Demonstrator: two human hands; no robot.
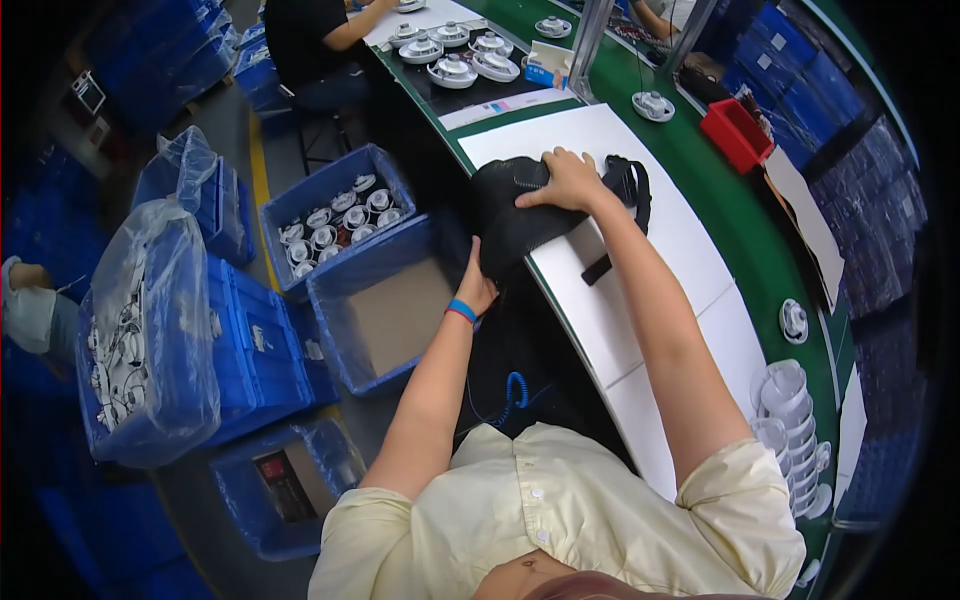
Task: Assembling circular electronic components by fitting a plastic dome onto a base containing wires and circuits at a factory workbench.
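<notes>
A soft black bag [510,205] with a looped strap [640,190] at its right end lies over the left edge of the white-topped workbench [625,345], partly hanging past it. My right hand [572,183] grips the bag from above, thumb and fingers curved over its top. Low on the bag's near left side, my left hand [477,285] holds it, its fingers partly hidden; a blue and red band circles that wrist. A small black strip [597,269] sits on the white surface under my right forearm.
On the left stand blue bins: one holds round white lamp-like parts [340,222], another has a cardboard-coloured bottom [400,318]. Beyond the bag, finished-looking round units [453,70] cluster on the bench. A red bin [737,134] and stacked clear cups [787,395] are rightward. A co-worker [305,40] sits far left.
</notes>
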